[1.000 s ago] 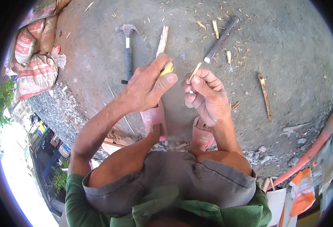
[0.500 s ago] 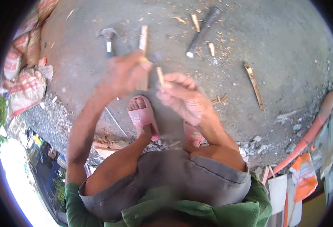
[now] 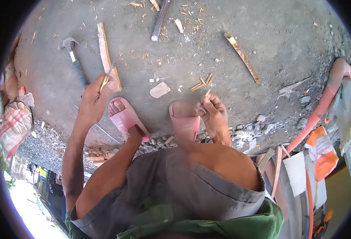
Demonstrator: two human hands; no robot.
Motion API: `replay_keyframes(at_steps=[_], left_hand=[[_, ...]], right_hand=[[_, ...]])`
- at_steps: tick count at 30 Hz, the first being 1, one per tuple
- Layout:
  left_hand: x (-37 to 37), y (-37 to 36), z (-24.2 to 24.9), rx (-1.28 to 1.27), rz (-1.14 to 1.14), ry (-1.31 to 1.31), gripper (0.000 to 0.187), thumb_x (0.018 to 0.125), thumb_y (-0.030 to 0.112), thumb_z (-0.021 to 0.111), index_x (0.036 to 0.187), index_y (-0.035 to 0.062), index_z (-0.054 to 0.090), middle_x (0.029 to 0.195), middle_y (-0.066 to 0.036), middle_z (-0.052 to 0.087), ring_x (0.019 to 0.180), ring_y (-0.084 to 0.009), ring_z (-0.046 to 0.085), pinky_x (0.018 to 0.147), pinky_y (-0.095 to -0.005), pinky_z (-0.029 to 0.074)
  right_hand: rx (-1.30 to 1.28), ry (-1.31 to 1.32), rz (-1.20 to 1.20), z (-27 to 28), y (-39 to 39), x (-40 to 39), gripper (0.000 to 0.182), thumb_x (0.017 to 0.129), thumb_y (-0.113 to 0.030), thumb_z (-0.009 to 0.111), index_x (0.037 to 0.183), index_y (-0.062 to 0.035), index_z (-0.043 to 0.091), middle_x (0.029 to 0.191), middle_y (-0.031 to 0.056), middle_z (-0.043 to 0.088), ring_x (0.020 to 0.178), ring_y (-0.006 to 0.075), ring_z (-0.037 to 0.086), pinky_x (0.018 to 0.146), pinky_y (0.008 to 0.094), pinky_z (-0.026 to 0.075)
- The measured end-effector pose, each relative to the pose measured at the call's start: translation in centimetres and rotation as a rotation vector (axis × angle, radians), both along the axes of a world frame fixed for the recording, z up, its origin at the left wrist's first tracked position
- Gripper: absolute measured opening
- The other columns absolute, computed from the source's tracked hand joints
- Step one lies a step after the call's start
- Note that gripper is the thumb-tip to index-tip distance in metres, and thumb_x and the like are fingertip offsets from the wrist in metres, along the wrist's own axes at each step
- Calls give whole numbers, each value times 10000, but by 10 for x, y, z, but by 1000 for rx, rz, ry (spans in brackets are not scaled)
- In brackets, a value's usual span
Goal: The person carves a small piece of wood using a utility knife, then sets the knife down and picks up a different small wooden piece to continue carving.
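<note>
My left hand (image 3: 93,99) is closed round a yellow cutter knife (image 3: 105,82), its thin blade pointing away from me over the near end of a flat wooden strip (image 3: 105,51). Beside that hand lies a claw hammer (image 3: 76,65) with a dark wrapped handle. Near the right pink slipper (image 3: 184,121), my right hand (image 3: 215,117) pinches a short whittled wooden stick (image 3: 207,93), whose pale tip shows above the fingers. Just beyond it, several small cut sticks (image 3: 202,83) lie on the concrete.
A dark metal bar (image 3: 159,22), wood shavings and a split piece of wood (image 3: 243,57) lie farther out. A flat stone chip (image 3: 160,90) sits between the slippers. Sacks (image 3: 18,123) stand at left; an orange pipe (image 3: 323,111) runs along the right.
My hands have moved apart and back towards my body, the right one also shifting right beside the small sticks. The view has turned right. Both hands keep what they held.
</note>
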State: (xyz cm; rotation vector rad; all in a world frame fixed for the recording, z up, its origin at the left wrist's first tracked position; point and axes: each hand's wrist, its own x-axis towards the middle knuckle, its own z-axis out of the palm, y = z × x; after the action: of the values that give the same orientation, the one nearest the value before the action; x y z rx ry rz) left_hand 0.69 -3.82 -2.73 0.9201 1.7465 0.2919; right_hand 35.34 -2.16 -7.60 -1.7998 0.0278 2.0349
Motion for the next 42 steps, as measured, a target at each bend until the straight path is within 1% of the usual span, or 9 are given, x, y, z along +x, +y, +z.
replay_keyframes(at_steps=[3,12,18,22,25,29,38,41,42], left_hand=[[14,5,6,9,16,-43,475,979,432,508,992,-42,541,725,-79,497,703,-135,469,656,-315,433],[44,0,3,-73,92,-2,415,964,399,551,953,-16,542,670,-80,497,647,-153,498,621,-334,449],[56,-31,9,-47,110,11,349,930,339,613,930,-7,569,685,-113,553,624,-161,530,604,-332,457],[52,-31,9,-68,189,60,206,915,201,636,911,6,570,690,-16,515,639,-83,472,577,-255,425],[46,-41,0,-52,309,42,172,917,173,629,902,10,577,696,-4,529,654,-68,501,596,-243,448],[47,-40,1,-98,367,37,208,902,197,638,943,-4,603,695,-97,582,646,-144,537,618,-307,460],[36,-44,0,-79,384,-17,167,927,175,615,945,11,590,711,-8,555,661,-73,531,598,-245,453],[37,-43,-1,-79,364,-32,150,926,160,615,938,13,590,711,-5,555,658,-69,526,585,-238,439],[38,-41,0,-78,375,-44,143,925,153,615,933,13,589,712,-2,554,656,-64,519,579,-233,432]], right_hand=[[-9,96,-8,-3,-4,2,64,930,-94,610,980,-57,595,853,25,619,776,106,590,645,220,445],[131,-220,53,-11,-9,-6,122,898,-103,663,971,-45,586,810,11,611,692,90,551,583,216,414],[418,-526,557,0,4,-9,140,891,-142,688,894,-16,627,746,16,588,642,74,522,553,229,415],[884,-664,845,0,48,-41,73,874,-75,667,934,-34,661,835,67,654,638,124,576,573,275,460],[1094,-648,884,-9,91,-79,134,841,-60,682,970,-37,653,890,136,657,692,277,628,621,344,505],[1311,-637,936,-19,137,-118,188,834,-53,677,1018,-35,644,925,165,646,812,360,623,695,401,511],[1239,-677,1070,-47,142,-133,283,814,-33,666,1088,1,605,949,192,608,904,369,586,785,424,484],[1339,-739,1049,-58,137,-129,288,836,-29,653,1118,-12,598,924,139,632,864,291,619,745,383,497],[1173,-578,918,-52,137,-129,285,843,-27,651,1123,-14,598,918,114,636,848,253,621,729,358,498]])
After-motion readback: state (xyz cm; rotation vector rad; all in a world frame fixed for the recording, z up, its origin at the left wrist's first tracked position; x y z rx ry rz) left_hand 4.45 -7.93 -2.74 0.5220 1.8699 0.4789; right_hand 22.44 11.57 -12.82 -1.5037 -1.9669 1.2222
